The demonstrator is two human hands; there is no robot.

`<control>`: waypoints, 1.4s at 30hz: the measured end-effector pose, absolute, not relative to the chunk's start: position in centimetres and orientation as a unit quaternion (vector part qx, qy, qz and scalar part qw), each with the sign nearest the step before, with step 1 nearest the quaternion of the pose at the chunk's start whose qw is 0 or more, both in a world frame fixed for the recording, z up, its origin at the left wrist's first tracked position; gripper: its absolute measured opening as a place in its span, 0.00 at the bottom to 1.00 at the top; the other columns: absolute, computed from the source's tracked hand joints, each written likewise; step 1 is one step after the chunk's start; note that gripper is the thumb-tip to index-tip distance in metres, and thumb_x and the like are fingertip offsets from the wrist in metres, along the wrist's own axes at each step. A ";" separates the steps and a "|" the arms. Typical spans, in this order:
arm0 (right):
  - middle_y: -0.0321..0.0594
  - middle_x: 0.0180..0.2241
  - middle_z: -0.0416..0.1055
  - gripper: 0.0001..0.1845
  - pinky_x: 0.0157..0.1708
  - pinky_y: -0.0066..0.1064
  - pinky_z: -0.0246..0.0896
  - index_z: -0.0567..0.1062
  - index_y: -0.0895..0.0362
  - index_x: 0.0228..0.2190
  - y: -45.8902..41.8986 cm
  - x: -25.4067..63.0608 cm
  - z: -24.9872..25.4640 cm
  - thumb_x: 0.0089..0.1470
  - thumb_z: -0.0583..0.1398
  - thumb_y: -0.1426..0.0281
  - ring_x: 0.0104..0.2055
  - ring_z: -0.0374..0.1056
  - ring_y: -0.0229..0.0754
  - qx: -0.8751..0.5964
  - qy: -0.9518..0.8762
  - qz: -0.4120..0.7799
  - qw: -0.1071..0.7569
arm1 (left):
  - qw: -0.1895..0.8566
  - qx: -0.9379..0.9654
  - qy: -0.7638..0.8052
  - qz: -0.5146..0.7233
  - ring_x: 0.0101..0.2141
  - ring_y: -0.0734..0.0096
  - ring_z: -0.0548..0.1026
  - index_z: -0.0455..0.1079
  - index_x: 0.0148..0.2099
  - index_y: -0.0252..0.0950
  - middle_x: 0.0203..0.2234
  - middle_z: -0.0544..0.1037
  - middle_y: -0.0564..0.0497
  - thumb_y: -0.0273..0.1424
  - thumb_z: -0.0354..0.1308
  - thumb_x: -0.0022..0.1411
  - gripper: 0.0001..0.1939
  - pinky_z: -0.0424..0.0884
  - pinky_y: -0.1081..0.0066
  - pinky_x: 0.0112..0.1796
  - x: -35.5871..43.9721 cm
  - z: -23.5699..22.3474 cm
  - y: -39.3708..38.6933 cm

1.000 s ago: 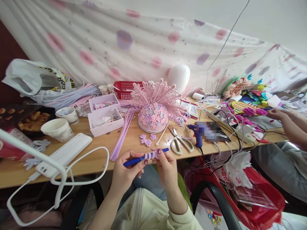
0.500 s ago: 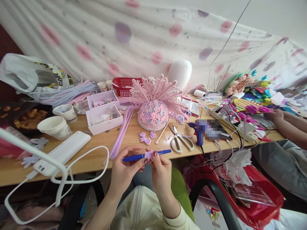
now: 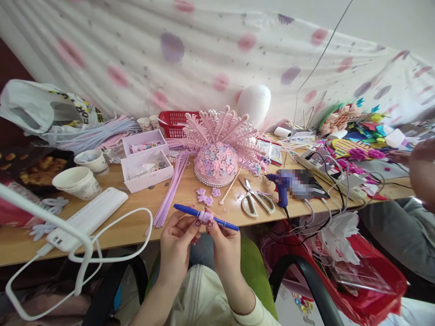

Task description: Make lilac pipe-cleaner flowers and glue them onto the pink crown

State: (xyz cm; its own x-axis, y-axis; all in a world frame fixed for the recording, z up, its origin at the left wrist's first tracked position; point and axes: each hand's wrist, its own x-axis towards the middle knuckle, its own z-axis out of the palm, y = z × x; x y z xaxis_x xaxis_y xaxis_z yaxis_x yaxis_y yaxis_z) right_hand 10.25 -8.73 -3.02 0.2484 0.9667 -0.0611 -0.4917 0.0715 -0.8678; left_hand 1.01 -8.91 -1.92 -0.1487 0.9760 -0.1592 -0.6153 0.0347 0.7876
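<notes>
Pinching blue pen (image 3: 186, 210), both hands (image 3: 175, 244) (image 3: 227, 249), lilac coil (image 3: 205, 216) partly hidden; turns unclear

A plastic bag (image 3: 25, 102) and stacked paper cups (image 3: 79, 188) at left, a white rounded form (image 3: 254, 105) before a flowered sheet (image 3: 207, 59)

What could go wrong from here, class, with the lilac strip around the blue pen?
The lilac strip might slide along the blue pen or loosen if the left hand and right hand relax their pinch. The scissors lie open nearby, so a careless reach might bring a nick. The cord of the glue gun hangs over the table edge; snagging it might drag the gun down.
</notes>
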 end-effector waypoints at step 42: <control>0.35 0.33 0.69 0.12 0.37 0.29 0.64 0.75 0.51 0.42 -6.4 14.8 -3.7 0.64 0.61 0.57 0.33 0.64 0.37 -0.332 -0.455 0.628 0.538 | 0.320 0.513 0.465 0.646 0.34 0.70 0.80 0.82 0.41 0.45 0.33 0.83 0.53 0.24 0.66 0.59 0.11 0.80 0.76 0.35 1.5 -3.2 -8.4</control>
State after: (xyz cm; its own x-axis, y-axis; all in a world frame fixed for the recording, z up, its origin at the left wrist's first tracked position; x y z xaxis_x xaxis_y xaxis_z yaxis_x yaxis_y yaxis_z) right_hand 14.77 -6.43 -3.68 -0.2019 0.9767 0.0729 -0.3729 -0.0078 -0.9279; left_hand 1.47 -8.38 -3.21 -0.2684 0.8916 0.3646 0.0633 -0.3614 0.9303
